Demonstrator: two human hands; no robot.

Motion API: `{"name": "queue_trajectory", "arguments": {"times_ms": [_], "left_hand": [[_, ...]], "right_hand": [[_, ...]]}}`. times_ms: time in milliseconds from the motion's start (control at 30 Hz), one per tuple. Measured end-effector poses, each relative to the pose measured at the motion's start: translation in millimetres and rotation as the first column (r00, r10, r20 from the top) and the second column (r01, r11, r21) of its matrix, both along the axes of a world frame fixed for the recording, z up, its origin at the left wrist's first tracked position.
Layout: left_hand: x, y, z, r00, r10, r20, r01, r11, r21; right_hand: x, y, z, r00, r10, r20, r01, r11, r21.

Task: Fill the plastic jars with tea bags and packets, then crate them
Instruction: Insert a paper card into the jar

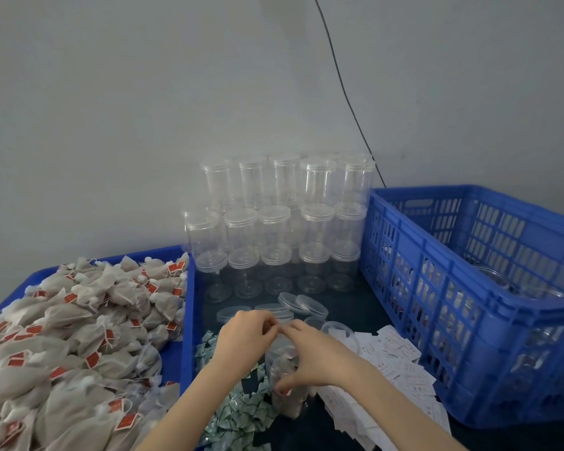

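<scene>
**Topping off the jar: steady the base, feed from above**

With both hands meeting over the jar mouth, this looks like the filling step. The left hand (246, 333) has its fingers curled, pinching something small at the fingertips; I can't tell if it's a packet or a bag tag. The right hand (303, 356) meets those fingertips with its index finger while its thumb hooks down against the jar (282, 375) wall, so it seems to be both steadying and guiding.

The jar stands on the tabletop (345, 307) between the green packets (241, 408) and the white packets (394, 362). It's roughly upright, long axis vertical, mouth up, and already part full of bags.

To do it well: keep the thumb braced on the wall so the light jar doesn't tip, drop the item straight down the axis, then press the contents below the thread line so a lid (311, 305) can seat.

The tea bags (79, 336) are heaped in the tray on the left, empty jars (274, 222) are stacked behind, and the crate (469, 288) is on the right.
</scene>
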State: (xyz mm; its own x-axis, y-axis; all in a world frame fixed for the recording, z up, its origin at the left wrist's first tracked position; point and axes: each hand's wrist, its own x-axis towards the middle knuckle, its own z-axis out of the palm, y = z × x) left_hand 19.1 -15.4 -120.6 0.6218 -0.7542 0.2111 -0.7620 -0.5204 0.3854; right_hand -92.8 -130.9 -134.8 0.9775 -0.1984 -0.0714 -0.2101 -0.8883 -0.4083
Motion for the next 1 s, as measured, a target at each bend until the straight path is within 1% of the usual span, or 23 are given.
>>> {"name": "queue_trajectory", "arguments": {"times_ms": [100,267,333,467,533,633,733,867,1000], "left_hand": [[1,2,-1,0.999,0.048,0.004,-0.048,0.998,0.028],[1,6,-2,0.993,0.113,0.033,-0.114,0.993,0.031],[0,7,-1,0.989,0.144,0.019,-0.144,0.99,-0.013],[-3,6,3,0.984,0.143,-0.104,-0.158,0.976,-0.15],[-5,8,2,0.987,0.126,-0.102,-0.139,0.98,-0.139],[-10,9,-2,0.993,0.093,-0.074,-0.096,0.995,-0.037],[-11,6,-4,0.993,0.065,-0.095,-0.065,0.998,0.004],[-10,1,-6,0.988,0.029,-0.149,-0.019,0.997,0.073],[-6,-4,-10,0.975,0.006,-0.221,0.021,0.993,0.116]], "right_hand": [[9,1,9,0.998,0.003,-0.062,-0.009,0.995,-0.1],[16,-8,27,0.996,0.035,-0.086,-0.049,0.984,-0.172],[16,-14,40,0.997,0.044,-0.057,-0.053,0.986,-0.161],[13,-32,78,0.999,0.039,0.001,-0.038,0.984,-0.171],[8,-45,103,0.999,0.011,0.047,-0.004,0.989,-0.145],[-5,-71,145,0.99,-0.061,0.123,0.075,0.991,-0.109],[-22,-99,190,0.963,-0.154,0.221,0.176,0.981,-0.082],[-47,-142,239,0.895,-0.26,0.362,0.301,0.952,-0.061],[-65,-196,271,0.803,-0.383,0.456,0.412,0.91,0.039]]}}
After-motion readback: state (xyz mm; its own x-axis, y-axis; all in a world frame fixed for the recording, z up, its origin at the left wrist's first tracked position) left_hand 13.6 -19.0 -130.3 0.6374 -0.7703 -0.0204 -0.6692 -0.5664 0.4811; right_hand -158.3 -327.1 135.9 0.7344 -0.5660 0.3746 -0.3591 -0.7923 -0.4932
